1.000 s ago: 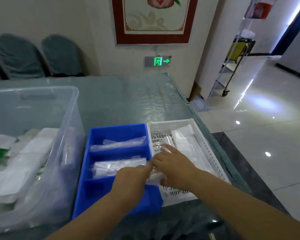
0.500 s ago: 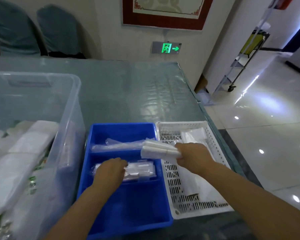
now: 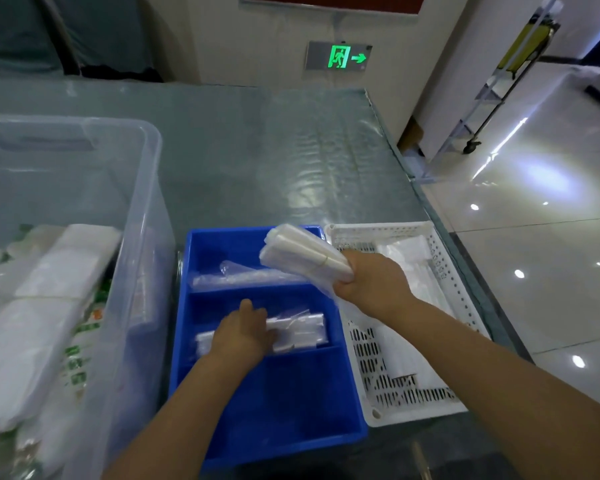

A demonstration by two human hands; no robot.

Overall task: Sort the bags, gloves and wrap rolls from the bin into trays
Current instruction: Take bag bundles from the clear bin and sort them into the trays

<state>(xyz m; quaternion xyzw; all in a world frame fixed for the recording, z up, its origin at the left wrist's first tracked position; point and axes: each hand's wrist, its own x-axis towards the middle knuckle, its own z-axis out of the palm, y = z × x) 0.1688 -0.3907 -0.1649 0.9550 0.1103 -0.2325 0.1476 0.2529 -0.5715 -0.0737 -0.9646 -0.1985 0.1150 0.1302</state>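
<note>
Table (image 3: 257,150) — clear bin (image 3: 146,188), exit sign (image 3: 340,57)

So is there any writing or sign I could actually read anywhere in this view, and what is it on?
exit sign on the wall: no words, only a green running-figure pictogram and an arrow pointing right.
green-printed packs in the clear bin: green and orange printing, too blurred to read.
bundle of bags gripped by the right hand: no print visible.
blue tray and white tray: no labels visible.
</note>
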